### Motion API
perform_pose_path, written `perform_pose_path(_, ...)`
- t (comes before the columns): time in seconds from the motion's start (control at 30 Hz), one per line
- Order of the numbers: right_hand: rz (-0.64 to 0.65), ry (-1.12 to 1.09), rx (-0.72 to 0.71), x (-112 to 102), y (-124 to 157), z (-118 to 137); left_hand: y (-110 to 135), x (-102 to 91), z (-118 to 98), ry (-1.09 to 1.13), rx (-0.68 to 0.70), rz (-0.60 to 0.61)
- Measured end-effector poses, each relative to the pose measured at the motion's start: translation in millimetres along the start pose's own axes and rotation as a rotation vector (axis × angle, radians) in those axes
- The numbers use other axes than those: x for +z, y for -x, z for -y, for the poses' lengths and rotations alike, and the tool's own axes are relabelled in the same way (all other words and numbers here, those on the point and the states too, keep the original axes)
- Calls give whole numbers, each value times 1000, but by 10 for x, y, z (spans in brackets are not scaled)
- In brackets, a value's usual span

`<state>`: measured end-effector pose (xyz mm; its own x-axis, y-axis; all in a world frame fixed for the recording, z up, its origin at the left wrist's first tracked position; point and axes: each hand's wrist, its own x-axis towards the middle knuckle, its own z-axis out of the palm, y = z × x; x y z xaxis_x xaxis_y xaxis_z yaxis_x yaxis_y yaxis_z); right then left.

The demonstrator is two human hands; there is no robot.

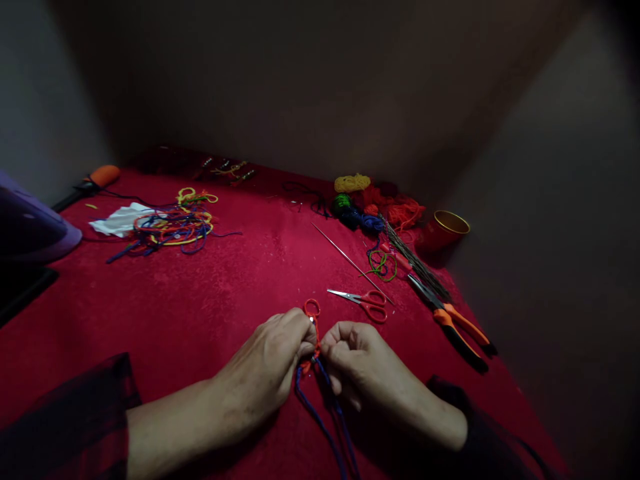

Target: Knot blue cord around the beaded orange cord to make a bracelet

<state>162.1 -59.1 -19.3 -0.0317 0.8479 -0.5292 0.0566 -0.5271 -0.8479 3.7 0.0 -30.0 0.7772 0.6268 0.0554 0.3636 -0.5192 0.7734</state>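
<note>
My left hand point(273, 363) and my right hand point(363, 363) meet at the near middle of the red cloth point(225, 287). Both are closed in a pinch on a knotted cord piece point(313, 333): a small red loop sticks out above the fingers, and blue cords trail down toward me between the wrists. Small red-handled scissors point(367, 303) lie shut just beyond my right hand. A long thin metal needle point(350, 261) lies past them.
Orange-handled pliers point(457, 327) lie at the right edge beside a bundle of thin sticks point(415, 263). Yarn skeins point(373, 203) and a red cup point(445, 230) sit at the far right. A tangle of coloured cords point(173, 227) and white paper point(120, 219) lie far left.
</note>
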Motion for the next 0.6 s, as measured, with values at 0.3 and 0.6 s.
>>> perform_pose_path(0.3,-125,-16,-131,110,22,-75,-33,-2,-46,41,-67,-37)
perform_pose_path(0.6,-185,244,-237,51,12,-98,-11,-45,-33,84,-27,4)
